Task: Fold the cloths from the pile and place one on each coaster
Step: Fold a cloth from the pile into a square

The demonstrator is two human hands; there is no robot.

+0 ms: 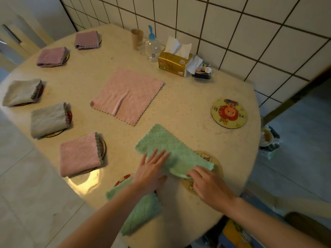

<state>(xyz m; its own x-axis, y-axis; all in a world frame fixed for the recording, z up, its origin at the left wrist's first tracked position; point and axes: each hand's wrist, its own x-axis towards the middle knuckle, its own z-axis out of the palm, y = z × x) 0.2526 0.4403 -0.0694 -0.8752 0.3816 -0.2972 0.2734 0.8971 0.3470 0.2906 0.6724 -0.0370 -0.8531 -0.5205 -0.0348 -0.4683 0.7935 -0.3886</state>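
Folding was under way on the green cloth (168,145), which lay half-folded at the near edge of the worktop (188,108), its long axis running from far-left to near-right across a coaster (213,160). My left hand (152,169) pressed it flat, fingers spread; my right hand (206,183) pinched its near edge. Next, I judged, came another fold, then centring it on that coaster.

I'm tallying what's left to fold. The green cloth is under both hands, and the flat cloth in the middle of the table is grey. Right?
Not quite: the head view shows the flat cloth mid-table is pink, not grey. The green cloth is indeed under the left hand and right hand.
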